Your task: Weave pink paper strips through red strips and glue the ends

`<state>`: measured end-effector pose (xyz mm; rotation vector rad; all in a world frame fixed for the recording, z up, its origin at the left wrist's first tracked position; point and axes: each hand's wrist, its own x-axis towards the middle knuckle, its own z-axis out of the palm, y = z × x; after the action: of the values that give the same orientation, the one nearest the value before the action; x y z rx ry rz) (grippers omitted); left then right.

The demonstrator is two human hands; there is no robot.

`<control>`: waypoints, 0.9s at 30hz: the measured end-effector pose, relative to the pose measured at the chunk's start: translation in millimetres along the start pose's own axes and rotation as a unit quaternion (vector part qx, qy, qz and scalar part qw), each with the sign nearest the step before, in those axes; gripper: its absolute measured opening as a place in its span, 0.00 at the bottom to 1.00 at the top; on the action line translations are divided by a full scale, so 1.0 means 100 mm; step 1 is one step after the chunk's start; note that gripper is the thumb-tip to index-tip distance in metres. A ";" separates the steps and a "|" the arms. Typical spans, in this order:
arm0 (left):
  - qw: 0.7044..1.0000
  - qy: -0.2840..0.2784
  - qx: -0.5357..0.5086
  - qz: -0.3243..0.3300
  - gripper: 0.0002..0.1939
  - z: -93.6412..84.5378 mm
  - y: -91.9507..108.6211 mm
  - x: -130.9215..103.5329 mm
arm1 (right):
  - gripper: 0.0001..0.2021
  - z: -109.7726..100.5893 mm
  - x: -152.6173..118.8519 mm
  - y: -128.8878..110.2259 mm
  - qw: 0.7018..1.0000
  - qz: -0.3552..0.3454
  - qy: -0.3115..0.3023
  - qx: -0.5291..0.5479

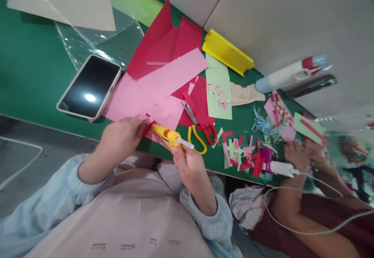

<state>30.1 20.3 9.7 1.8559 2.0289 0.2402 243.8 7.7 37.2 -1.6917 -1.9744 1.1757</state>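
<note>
In my right hand (191, 168) is a yellow hot glue gun (166, 134), with a white glue stick (187, 143) sticking out of its back end. Its front end points left, toward my left hand (124, 143). The fingers of that hand pinch small pink and red paper strips (147, 123) at the table's front edge; the nozzle is close to them, and I cannot tell if it touches. Just beyond the glue gun lie scissors (191, 114) with one yellow and one red handle, blades open, on red and pink paper sheets (172, 75).
A phone (90, 86) lies on the green table at left, near a clear plastic sleeve (99, 36). Cut paper strips (242, 153) are heaped to the right. A yellow tray (228, 51) and a bottle (292, 73) stand along the wall. A co-worker's hands (298, 155) work at far right.
</note>
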 end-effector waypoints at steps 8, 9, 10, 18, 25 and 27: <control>1.000 0.002 -0.006 0.008 0.23 0.00 -0.01 0.00 | 0.20 -0.09 -0.07 -0.08 0.999 -0.031 0.024 0.008; 1.000 -0.002 -0.006 0.005 0.23 -0.01 0.00 0.00 | 0.21 -0.06 -0.06 -0.08 1.000 -0.018 0.017 0.002; 1.000 -0.004 -0.005 0.003 0.24 -0.01 0.00 0.00 | 0.21 -0.04 -0.05 -0.08 1.000 -0.009 0.014 -0.001; 1.000 0.006 0.002 0.008 0.23 0.01 -0.01 -0.01 | 0.21 -0.01 -0.05 -0.05 0.999 -0.016 0.028 0.002; 1.000 0.005 -0.004 0.010 0.23 0.00 -0.01 0.00 | 0.19 0.01 -0.05 -0.04 0.999 -0.024 0.038 0.001; 1.000 0.006 -0.004 0.011 0.23 0.00 0.00 0.00 | 0.19 0.01 -0.05 -0.04 0.998 -0.032 0.054 0.000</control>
<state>29.9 19.9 9.8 1.8758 2.0138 0.2660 241.6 3.0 41.0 -1.6419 -1.9482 1.0397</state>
